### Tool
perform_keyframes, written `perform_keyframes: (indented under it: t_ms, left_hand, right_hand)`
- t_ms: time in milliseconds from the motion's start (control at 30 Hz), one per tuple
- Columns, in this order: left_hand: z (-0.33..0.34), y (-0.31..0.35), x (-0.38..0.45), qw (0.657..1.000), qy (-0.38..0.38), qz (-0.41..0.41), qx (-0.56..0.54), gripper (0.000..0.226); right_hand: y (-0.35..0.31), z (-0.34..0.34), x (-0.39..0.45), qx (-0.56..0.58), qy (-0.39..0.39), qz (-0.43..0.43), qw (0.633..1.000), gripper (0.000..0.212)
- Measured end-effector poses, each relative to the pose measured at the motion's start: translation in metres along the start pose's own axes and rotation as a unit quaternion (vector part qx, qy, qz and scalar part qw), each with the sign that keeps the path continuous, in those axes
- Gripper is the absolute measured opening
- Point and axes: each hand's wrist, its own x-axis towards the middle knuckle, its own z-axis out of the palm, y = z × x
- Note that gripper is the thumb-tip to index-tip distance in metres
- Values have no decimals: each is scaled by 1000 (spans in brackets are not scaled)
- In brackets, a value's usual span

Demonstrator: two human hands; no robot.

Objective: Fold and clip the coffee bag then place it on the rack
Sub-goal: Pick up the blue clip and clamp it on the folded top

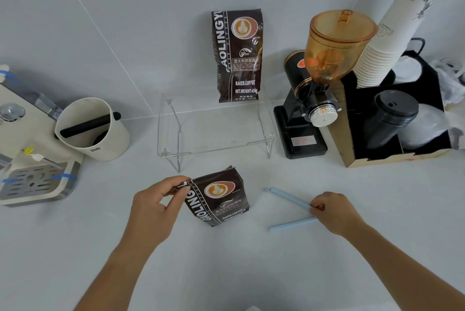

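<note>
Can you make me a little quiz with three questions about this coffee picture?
1. True or false: the blue clip is already clamped on the coffee bag.
2. Which hand pinches the top of that bag? A) left hand B) right hand C) neither
3. Fill in: a second coffee bag stands at the back of the clear ____, leaning on the wall.

Key:
1. False. The clip lies open on the counter, with the right hand at its hinge end.
2. A
3. rack
</note>
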Motion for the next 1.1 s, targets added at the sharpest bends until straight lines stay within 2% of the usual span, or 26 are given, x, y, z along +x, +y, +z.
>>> perform_keyframes:
  t_ms: [167, 367, 533, 700, 833, 867, 900, 933, 967, 1033, 1100]
  left_hand:
    - [3, 7, -2, 999, 19, -16, -32, 28]
    - [10, 8, -5, 991, 37, -74, -104, 40]
    - [10, 5, -3, 988, 40, -81, -121, 33]
    - [11, -1, 0, 983, 43, -108, -144, 42]
    - [12, -2, 1, 979, 38, -117, -164, 43]
    - [12, -2, 1, 979, 38, -116, -166, 40]
    - [12, -2, 1, 978, 37, -114, -169, 36]
    - [12, -3, 0, 978, 37, -114, -172, 35]
    - [13, -4, 1, 977, 35, -115, -176, 34]
    - [14, -4, 2, 977, 29, -115, -176, 34]
    - [14, -4, 2, 977, 25, -117, -175, 30]
  right_hand:
    - [0, 3, -6, 5, 13, -11, 1000, 19]
    - [-1, -4, -16, 51, 44, -39, 997, 22]
    - [-12, -32, -35, 180, 66, -39, 981, 24]
    - [-35, -76, -50, 312, 89, -36, 945, 20]
    - [-63, -102, -64, 375, 72, -91, 920, 15]
    - [-68, -106, -65, 381, 66, -108, 916, 28]
    - [-75, -109, -66, 390, 65, -119, 911, 29]
    - [-84, -109, -63, 396, 66, -129, 907, 16]
    - [-91, -109, -62, 398, 57, -145, 904, 13]
    - [-109, -105, -57, 395, 45, -162, 903, 20]
    - [-128, -100, -52, 392, 22, -174, 903, 18]
